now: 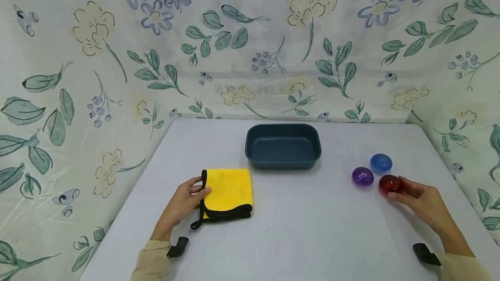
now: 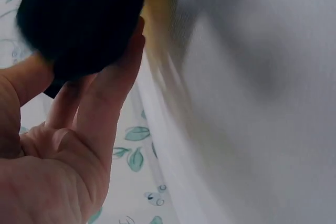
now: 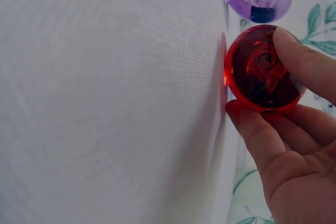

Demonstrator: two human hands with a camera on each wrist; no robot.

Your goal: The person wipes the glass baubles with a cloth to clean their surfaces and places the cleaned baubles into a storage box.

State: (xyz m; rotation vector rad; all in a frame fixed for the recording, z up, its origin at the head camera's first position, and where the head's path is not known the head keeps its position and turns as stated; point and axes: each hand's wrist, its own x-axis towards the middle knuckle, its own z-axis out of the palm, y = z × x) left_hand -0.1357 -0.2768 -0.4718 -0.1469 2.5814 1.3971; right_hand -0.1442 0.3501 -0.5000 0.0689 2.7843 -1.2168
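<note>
"What does the person wear?"
"A beige left sleeve and a matching right sleeve."
"And beside them?"
"A blunt black left attachment and a similar right attachment, seemingly smooth at this size."

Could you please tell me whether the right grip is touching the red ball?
Touching: the right wrist view shows the right grip on the red ball, thumb over one side and fingers against the other.
</note>
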